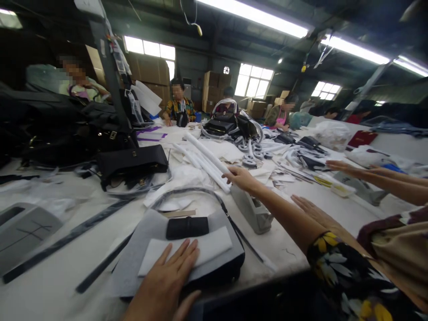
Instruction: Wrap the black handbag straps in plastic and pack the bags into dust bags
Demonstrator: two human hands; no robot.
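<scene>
My left hand (pixel 167 278) lies flat with fingers spread on a white sheet (pixel 214 245) that covers a black handbag (pixel 214 272) wrapped in grey cloth, at the table's near edge. A black flap (pixel 187 226) shows above the sheet. My right hand (pixel 241 178), on an arm with a floral sleeve, reaches forward and its fingers close on the near end of a white paper roll (pixel 205 154) lying among several such rolls.
A grey tape dispenser (pixel 252 210) stands just under my right forearm. A neighbour's hands (pixel 314 211) rest flat on the table (pixel 60 276) at the right. Black handbags (pixel 132 162) are piled at left. Several people work at the far side.
</scene>
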